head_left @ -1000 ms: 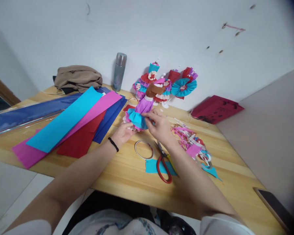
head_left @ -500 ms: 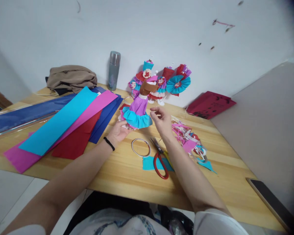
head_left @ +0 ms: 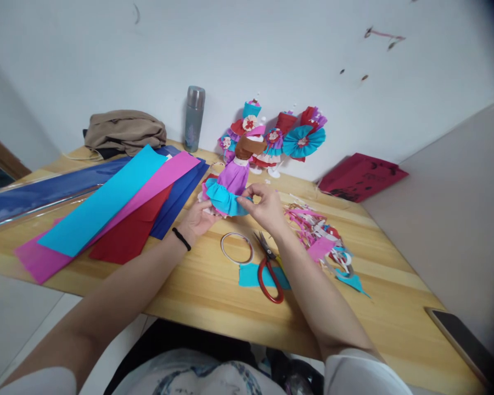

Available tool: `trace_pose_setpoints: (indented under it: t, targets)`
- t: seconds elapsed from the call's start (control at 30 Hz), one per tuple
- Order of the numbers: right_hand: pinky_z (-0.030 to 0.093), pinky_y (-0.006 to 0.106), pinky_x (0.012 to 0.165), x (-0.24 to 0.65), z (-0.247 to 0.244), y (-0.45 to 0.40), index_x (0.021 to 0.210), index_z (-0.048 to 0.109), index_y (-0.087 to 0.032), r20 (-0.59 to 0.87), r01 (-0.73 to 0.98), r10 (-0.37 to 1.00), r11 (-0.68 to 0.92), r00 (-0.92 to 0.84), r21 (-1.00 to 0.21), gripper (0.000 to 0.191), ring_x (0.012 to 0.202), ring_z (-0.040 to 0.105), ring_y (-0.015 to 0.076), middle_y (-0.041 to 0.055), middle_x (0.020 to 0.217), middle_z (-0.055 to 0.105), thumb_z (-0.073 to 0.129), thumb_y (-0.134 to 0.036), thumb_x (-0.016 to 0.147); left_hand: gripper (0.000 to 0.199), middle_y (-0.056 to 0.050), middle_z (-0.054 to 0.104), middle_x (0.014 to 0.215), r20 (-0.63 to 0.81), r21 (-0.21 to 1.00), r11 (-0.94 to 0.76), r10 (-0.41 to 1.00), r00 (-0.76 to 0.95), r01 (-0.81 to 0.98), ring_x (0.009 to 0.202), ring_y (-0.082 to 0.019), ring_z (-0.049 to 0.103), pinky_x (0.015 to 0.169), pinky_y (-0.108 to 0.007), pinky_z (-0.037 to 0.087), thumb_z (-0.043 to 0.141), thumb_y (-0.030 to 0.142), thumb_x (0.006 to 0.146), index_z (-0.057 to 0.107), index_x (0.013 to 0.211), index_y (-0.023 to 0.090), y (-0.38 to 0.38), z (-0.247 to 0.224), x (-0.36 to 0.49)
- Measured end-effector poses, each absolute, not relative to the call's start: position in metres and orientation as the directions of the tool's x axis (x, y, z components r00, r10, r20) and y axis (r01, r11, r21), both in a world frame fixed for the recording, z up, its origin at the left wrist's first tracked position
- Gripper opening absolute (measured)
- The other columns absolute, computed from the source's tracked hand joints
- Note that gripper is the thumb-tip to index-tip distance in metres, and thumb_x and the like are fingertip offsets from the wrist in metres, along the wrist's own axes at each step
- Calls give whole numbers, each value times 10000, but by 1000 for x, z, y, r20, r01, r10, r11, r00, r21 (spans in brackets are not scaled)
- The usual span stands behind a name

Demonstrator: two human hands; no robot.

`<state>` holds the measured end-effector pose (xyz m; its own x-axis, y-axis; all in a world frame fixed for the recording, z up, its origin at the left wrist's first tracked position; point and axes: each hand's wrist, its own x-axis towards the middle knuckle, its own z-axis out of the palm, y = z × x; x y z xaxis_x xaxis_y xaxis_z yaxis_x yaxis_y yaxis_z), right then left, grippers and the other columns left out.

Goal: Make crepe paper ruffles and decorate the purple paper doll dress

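In front of me is a small dress form in a paper dress (head_left: 235, 174), with a brown top, purple skirt and turquoise ruffle. My left hand (head_left: 198, 219), a black band at its wrist, supports the skirt's lower left side, fingers partly under the hem. My right hand (head_left: 265, 207) pinches the right edge of the turquoise ruffle between thumb and forefinger. Below the hands lie a ring of tape (head_left: 237, 248), red-handled scissors (head_left: 270, 274) and a turquoise paper piece (head_left: 249, 275) partly under the scissors.
Folded paper strips, turquoise (head_left: 107, 203), pink (head_left: 177, 170) and red (head_left: 125, 236), lie at left. Several dressed forms (head_left: 302, 141) and a flask (head_left: 195, 118) stand by the wall. Paper scraps (head_left: 321, 241), a dark red bag (head_left: 360, 178) and a phone (head_left: 456, 334) are at right.
My right hand has moved left from beside the skirt and now grips the ruffle's right edge. My left hand stays under the skirt. The view has shifted slightly.
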<state>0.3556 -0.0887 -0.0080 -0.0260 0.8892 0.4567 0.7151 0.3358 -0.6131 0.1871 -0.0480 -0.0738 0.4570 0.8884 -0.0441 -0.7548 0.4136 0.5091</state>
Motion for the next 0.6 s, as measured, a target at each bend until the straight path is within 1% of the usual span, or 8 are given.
trace_pose_setpoints:
  t: [0.1,0.17,0.27,0.37,0.43,0.53,0.6]
  targets:
    - [439,344,714,353,-5,-92,666,601,-216,464,678,884,374,-54,-633,141,704,594,194,29,719,673,654,-295,771,252,46,640,633,-22,506,399,892,451,-765,572,-112,585,678,-299,511,722,30,630,552,725,189,-47,-76,187]
    - [439,345,718,352,-2,-94,667,600,-217,478,657,877,391,-53,-645,136,713,591,194,31,727,670,652,-293,767,232,45,629,621,-27,504,395,896,443,-768,559,-105,573,723,-314,527,700,24,638,550,711,185,-45,-78,188]
    - [447,351,732,352,1,-95,671,601,-214,482,618,876,398,-36,-678,130,720,591,195,32,720,660,642,-300,761,216,32,665,675,-56,492,401,900,431,-773,594,-117,597,805,-353,541,682,23,657,596,766,188,-44,-82,187]
    - [459,346,721,355,5,-95,667,603,-214,429,561,902,381,-51,-735,143,699,594,186,21,686,644,637,-320,757,237,14,703,750,-78,484,414,898,434,-771,685,-151,646,875,-399,540,698,33,662,634,823,195,-43,-83,185]
    - [466,339,711,360,8,-96,656,604,-214,392,512,916,376,-81,-772,154,701,606,184,22,693,655,659,-332,739,259,7,718,802,-91,490,424,894,439,-762,761,-169,670,901,-406,540,719,40,652,650,845,198,-43,-83,184]
    - [472,321,686,371,18,-99,645,608,-209,334,407,936,348,-109,-845,172,745,634,188,48,788,706,711,-333,705,266,1,717,845,-108,498,451,879,464,-740,846,-189,684,902,-401,540,744,68,653,663,866,206,-43,-82,182]
    - [464,300,639,382,25,-101,663,623,-207,264,349,958,288,-116,-892,184,706,619,170,44,786,705,748,-337,699,240,-6,715,850,-119,501,471,868,481,-726,860,-196,686,891,-397,539,741,92,669,669,866,209,-43,-83,180]
